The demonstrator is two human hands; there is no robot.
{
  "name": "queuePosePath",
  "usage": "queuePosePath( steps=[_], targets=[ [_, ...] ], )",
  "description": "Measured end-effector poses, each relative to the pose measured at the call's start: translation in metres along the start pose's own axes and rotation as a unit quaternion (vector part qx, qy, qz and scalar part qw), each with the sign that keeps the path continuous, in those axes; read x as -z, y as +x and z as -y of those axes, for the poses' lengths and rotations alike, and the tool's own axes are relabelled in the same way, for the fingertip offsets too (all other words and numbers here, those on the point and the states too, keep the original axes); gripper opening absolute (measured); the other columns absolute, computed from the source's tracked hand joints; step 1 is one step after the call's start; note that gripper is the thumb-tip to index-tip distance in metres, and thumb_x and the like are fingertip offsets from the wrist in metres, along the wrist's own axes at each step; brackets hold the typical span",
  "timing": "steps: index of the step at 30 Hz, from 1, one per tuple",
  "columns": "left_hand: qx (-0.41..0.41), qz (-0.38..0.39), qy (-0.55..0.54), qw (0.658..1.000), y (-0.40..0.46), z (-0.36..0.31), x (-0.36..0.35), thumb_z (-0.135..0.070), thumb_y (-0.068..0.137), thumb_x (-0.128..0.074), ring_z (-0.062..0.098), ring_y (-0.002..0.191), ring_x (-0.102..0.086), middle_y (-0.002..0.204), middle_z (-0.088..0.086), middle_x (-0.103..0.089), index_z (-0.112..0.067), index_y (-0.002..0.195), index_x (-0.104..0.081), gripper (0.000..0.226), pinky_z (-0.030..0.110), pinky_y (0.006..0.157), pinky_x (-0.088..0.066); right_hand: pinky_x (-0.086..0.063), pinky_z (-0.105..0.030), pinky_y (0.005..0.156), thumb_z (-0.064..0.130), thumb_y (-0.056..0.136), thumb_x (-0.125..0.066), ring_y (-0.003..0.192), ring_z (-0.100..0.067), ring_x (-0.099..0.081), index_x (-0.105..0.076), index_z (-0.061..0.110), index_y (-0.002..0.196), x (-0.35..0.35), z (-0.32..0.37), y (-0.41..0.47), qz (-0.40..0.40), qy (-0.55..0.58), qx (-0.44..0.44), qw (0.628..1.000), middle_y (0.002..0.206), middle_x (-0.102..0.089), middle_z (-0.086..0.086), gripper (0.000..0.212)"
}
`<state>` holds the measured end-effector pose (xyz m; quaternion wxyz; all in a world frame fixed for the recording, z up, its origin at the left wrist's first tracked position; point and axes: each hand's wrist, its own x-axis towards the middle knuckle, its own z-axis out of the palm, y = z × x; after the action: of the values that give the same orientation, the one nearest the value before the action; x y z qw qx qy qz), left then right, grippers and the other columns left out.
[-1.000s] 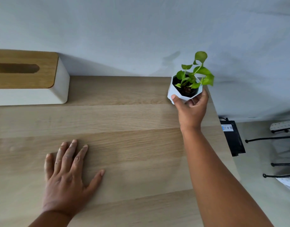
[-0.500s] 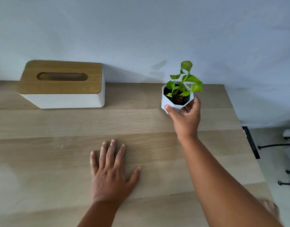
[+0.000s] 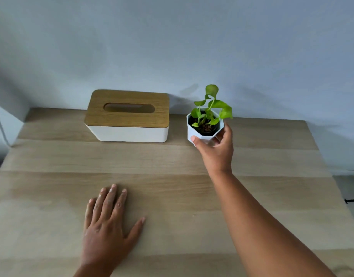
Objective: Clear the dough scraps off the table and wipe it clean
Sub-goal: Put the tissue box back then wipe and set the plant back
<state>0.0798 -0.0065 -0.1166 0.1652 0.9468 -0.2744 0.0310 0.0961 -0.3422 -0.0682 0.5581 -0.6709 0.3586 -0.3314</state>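
My right hand [image 3: 216, 151] grips a small white faceted pot with a green plant [image 3: 204, 128], thumb on its left face and fingers round its right side. The pot is near the back of the wooden table [image 3: 192, 196], just right of the tissue box; I cannot tell whether its base touches the table. My left hand [image 3: 107, 226] lies flat on the tabletop with fingers spread, near the front. No dough scraps or cloth show on the wood.
A white tissue box with a wooden lid [image 3: 127, 114] stands at the back middle, against the pale wall [image 3: 172, 47]. The table's right edge [image 3: 328, 172] drops to a grey floor. A white cable runs at the far left.
My right hand has carried the plant pot leftward from the back right corner to just beside the tissue box. The camera has swung left. My left hand stays flat on the wood.
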Motion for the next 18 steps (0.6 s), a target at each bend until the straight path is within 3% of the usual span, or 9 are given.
queuePosePath(
  steps=[4,9,18],
  targets=[
    [-0.019,0.010,0.007,1.000,-0.001,0.020,0.004,-0.072,0.082,-0.055,0.029,0.156,-0.028,0.165,0.009,-0.036,-0.012,0.149,-0.054,0.090,0.058,0.122,-0.028,-0.058,-0.046,0.102,0.025,0.061,-0.097,0.117,-0.012,-0.069,-0.055,0.027,0.137,-0.021,-0.001,0.006,0.003,0.006,-0.005,1.000,0.130,-0.069,0.005,0.087],
    [-0.022,-0.012,0.000,1.000,0.000,0.020,0.000,-0.072,0.079,-0.059,0.029,0.154,-0.032,0.165,0.008,-0.037,-0.013,0.148,-0.055,0.090,0.058,0.120,-0.031,-0.057,-0.048,0.102,0.020,0.060,-0.097,0.117,-0.014,-0.070,-0.055,0.029,0.133,-0.039,-0.004,0.013,0.002,0.003,-0.013,1.000,0.128,-0.070,0.001,0.085],
    [-0.025,-0.026,-0.001,0.999,0.002,0.018,0.000,-0.071,0.075,-0.063,0.032,0.150,-0.039,0.161,0.010,-0.044,-0.011,0.143,-0.060,0.090,0.060,0.116,-0.035,-0.057,-0.026,0.100,0.009,0.063,-0.099,0.118,-0.006,-0.068,-0.048,0.014,0.147,-0.059,-0.006,0.019,0.002,0.023,-0.029,0.999,0.133,-0.068,0.001,0.098]
  ],
)
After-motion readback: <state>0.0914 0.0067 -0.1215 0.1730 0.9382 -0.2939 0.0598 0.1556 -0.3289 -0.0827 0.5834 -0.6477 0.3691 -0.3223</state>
